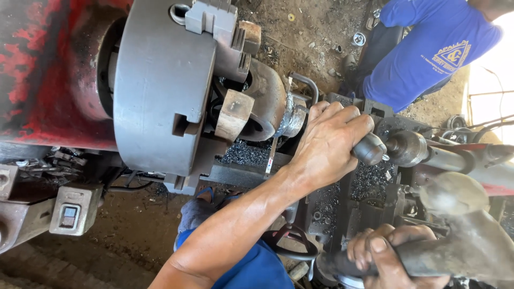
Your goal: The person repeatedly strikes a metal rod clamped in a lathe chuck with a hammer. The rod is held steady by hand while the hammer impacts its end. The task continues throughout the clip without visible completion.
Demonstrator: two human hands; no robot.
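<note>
The left hand reaches across the middle of the lathe and wraps its fingers tightly around a rounded grey handle, gripping it just beside a second knobbed handle that points off to the right. The right hand, low in the frame, has its fingers closed around a thick, dark metal bar that runs out toward the lower right corner.

To the left of the hands stands the big grey chuck, its stepped jaws clamped on a worn, rounded steel workpiece that sticks out toward the left hand. Behind the chuck is the red, chipped housing of the machine. Dark metal shavings lie heaped on the bed under the workpiece and more are scattered around the carriage between the two hands. A small black handwheel sits just left of the right hand, partly hidden by the left forearm, which crosses over it and over the front of the bed.

At the lower left, a grey box with a switch hangs from the machine above the dirt floor. At the top right, another person in a blue shirt bends over the ground, well apart from the hands, with small metal parts strewn on the soil nearby.
</note>
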